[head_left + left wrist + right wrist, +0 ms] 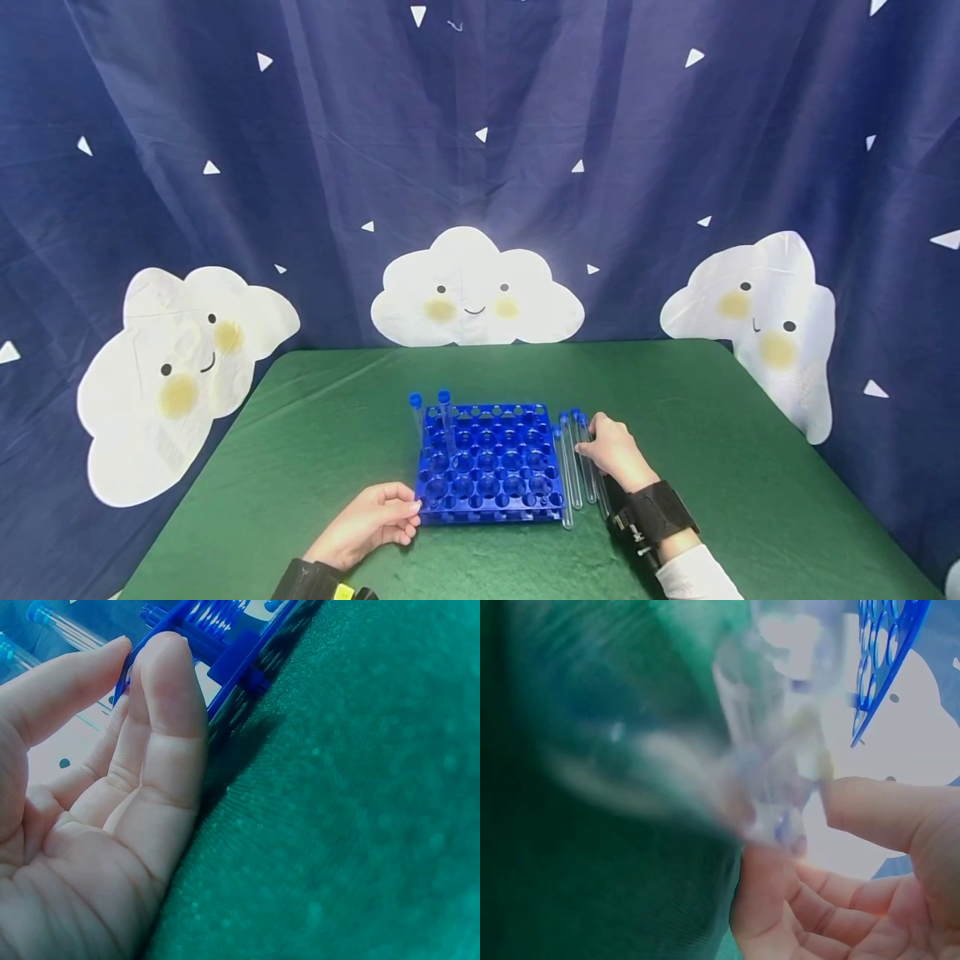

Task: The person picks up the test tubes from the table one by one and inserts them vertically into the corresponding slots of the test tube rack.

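Note:
A blue test tube rack [489, 503] with rows of round holes stands mid-table. My left hand [372, 523] pinches its near left corner between thumb and fingertips, as the left wrist view shows close up. Two clear tubes with blue caps stand in the rack's left part, a left tube [417, 419] and a taller-looking tube [447, 425]. To the right of the rack several capped tubes [569, 471] lie side by side on the table. Over the rightmost of them, my right hand [617, 454] pinches a test tube [757, 712], its clear glass blurred in the right wrist view.
A green cloth [315, 450] covers the table. Behind it hangs a dark blue curtain [480, 167] with white triangles and smiling clouds. Black straps with cameras sit on both wrists, the right strap [660, 510] close to the lower ends of the tubes.

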`<state>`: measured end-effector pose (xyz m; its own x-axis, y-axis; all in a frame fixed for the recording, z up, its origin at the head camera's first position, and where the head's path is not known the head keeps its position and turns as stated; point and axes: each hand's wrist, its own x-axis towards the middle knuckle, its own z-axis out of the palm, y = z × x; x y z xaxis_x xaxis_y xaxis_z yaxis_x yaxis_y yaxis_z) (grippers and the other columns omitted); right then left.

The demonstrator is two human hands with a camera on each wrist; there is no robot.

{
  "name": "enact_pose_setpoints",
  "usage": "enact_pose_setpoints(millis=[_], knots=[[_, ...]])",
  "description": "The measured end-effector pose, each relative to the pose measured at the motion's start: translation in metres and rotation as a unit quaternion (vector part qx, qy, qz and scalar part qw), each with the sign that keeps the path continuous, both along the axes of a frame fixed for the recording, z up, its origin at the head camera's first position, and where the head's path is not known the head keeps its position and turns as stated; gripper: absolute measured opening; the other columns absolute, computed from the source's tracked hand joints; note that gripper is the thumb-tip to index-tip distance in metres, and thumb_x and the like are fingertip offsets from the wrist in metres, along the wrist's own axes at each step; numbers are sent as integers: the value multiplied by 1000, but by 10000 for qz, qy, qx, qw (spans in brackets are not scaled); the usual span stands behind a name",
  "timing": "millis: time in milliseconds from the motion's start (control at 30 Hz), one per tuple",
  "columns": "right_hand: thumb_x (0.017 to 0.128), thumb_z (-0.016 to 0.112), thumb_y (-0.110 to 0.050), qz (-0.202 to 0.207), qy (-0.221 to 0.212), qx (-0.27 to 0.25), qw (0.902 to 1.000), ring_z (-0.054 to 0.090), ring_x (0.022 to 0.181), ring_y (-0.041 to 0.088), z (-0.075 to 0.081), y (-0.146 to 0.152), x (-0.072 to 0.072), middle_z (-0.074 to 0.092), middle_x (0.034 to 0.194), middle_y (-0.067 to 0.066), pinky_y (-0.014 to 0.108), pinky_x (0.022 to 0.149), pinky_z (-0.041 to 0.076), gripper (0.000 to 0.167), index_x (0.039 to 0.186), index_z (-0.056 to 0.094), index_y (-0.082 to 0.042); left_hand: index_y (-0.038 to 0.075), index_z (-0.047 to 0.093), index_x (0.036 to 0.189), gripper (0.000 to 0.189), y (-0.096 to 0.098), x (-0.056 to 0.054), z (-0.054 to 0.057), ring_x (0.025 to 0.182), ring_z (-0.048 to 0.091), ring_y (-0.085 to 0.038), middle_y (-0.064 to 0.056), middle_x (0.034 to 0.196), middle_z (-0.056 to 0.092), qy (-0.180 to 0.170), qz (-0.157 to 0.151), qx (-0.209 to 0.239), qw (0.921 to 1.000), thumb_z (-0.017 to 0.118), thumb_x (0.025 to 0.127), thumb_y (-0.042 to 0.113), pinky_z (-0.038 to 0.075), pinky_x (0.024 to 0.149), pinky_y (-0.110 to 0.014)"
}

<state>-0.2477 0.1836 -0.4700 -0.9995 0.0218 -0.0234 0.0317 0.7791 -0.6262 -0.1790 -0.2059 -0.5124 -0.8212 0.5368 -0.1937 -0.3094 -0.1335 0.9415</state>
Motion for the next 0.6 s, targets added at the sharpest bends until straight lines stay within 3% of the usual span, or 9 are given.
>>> enact_pose_setpoints(millis=[300,600], knots=[[82,71,-9,14,39,-68,10000,53,42,16,3,3,0,55,65,8,29,45,46,30,98,49,4,9,57,93,4,0,0,1,70,62,-10,-2,82,66,56,-17,5,10000,56,94,6,56,66,-23],[82,71,-8,43,379,-199,9991,54,42,14,11,6,0,57,65,7,29,44,48,29,99,50,2,9,58,93,4,0,0,1,71,63,-10,-2,82,66,12,-32,26,10000,56,94,6,56,67,-23]])
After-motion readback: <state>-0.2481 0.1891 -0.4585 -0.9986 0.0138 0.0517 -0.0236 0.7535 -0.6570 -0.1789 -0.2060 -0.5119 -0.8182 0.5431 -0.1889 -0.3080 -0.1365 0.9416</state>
